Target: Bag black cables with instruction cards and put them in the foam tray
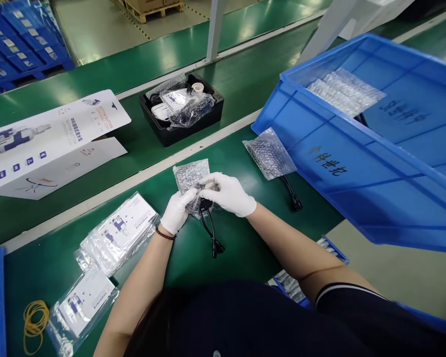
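Both my hands wear white gloves and meet on a bubble-wrap bag (189,174) over the green table. My left hand (178,210) grips its left side, thumb on top. With bent fingers, my right hand (228,192) pinches the bag's right edge near its mouth. Black cables (209,229) with connectors hang out of the bag toward me; the rest of the content is hidden in the wrap. To the right lies a second bubble-wrap bag (269,153), a black cable (290,192) sticking out of it.
A blue crate (330,148) with bubble-wrapped packs stands at right. Behind my hands is a filled black tray (186,134), with an open white box (55,141) to its left. Bagged printed booklets (121,228) and yellow rubber bands (36,320) lie at left.
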`<state>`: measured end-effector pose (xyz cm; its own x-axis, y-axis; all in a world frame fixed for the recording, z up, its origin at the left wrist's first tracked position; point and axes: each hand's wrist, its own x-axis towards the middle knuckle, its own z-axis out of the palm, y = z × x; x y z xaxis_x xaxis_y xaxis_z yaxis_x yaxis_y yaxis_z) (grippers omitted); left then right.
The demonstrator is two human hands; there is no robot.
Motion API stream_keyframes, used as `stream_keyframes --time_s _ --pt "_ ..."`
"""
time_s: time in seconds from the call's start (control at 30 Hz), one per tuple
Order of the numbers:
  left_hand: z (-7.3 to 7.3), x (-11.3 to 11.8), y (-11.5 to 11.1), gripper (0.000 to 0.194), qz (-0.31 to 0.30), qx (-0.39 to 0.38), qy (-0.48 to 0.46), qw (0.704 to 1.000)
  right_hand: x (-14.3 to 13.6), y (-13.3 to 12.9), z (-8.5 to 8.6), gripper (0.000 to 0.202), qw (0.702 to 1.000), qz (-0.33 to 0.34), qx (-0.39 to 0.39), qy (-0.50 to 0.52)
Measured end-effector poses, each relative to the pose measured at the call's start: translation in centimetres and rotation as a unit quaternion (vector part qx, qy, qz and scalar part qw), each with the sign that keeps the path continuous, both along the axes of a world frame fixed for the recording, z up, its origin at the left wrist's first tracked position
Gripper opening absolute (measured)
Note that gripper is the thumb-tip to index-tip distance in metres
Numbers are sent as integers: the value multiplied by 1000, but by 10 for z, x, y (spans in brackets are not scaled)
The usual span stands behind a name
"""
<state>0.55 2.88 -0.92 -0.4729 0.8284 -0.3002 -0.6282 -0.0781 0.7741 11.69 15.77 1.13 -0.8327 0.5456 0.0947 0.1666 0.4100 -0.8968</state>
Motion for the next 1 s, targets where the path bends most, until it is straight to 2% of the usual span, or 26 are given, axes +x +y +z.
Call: stream_keyframes --time_s 0.3,0.63,0.73,0.83,0.9,1.0 --pt "0 0 0 31 4 -4 -20 1000 -4 -2 1 21 999 -12 -43 5" --pt "0 0 0 23 8 -3 -27 1000 -4 -4 -2 22 998 -14 -59 14" --pt "0 1 1 22 37 -6 -20 999 -3 -5 -5 26 999 -10 -41 34" --pt "2 5 2 26 98 14 -42 994 -4 -5 -9 45 998 -1 23 65" --pt "4 7 3 28 122 39 -75 989 -4 -4 -12 55 998 -8 41 49" --pt "6 10 3 29 126 54 -102 985 -4 -1 -14 37 1000 -1 9 -18"
